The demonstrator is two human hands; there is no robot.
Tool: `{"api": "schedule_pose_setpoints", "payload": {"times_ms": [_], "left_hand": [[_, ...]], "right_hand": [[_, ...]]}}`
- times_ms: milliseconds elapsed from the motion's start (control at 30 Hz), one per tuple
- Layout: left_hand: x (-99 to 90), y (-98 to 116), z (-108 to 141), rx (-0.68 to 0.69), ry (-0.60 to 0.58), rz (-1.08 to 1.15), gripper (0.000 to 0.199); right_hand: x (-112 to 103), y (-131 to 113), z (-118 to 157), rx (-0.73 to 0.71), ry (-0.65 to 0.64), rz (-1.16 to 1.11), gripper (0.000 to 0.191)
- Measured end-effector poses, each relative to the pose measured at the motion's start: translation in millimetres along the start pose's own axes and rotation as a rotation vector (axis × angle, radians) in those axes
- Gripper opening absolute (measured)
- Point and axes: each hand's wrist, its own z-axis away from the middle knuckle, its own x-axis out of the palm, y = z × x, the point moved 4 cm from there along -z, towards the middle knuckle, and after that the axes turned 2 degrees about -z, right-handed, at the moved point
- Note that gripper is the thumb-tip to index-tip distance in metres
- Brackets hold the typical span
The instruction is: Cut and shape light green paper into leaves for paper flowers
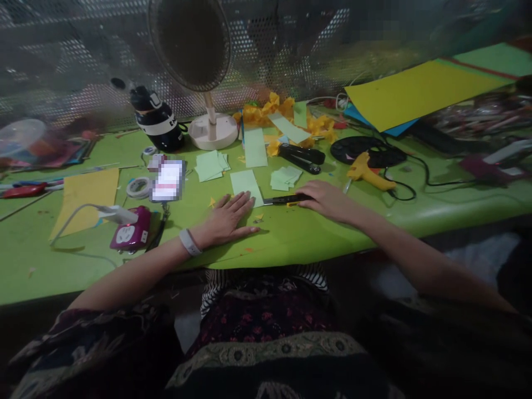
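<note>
My left hand lies flat on the green tabletop, its fingers stretched over the lower end of a pale green paper slip. In my right hand is the rear end of a black and yellow box cutter. The cutter lies low along the tabletop, and its silver blade points left, at the slip's lower right edge. Small stacks of pale green paper pieces are behind the hands. A longer green strip lies beyond the slip, beside a black stapler.
A yellow glue gun and a black disc are at right, with cables. At left are a lit phone, a tape roll and a purple power adapter. A round fan and a dark bottle stand behind.
</note>
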Motion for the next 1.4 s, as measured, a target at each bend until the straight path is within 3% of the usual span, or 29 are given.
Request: {"api": "schedule_pose_setpoints", "payload": {"times_ms": [167,367,767,1400], "left_hand": [[-14.7,-31,-16,0.01,0.01,0.048,0.06],[-7.5,-56,-31,0.129,-0.031,0.07,0.057],[-4.4,-59,-33,0.114,-0.053,0.032,0.058],[-5.8,-57,-32,0.107,-0.054,0.051,0.057]], "right_hand": [[3,1,0,-0.012,0.018,-0.014,0.035],[4,-2,2,0.008,0.028,-0.032,0.033],[11,-9,10,-0.108,0.107,-0.087,0.029],[15,-22,9,-0.086,0.141,-0.067,0.03]]}}
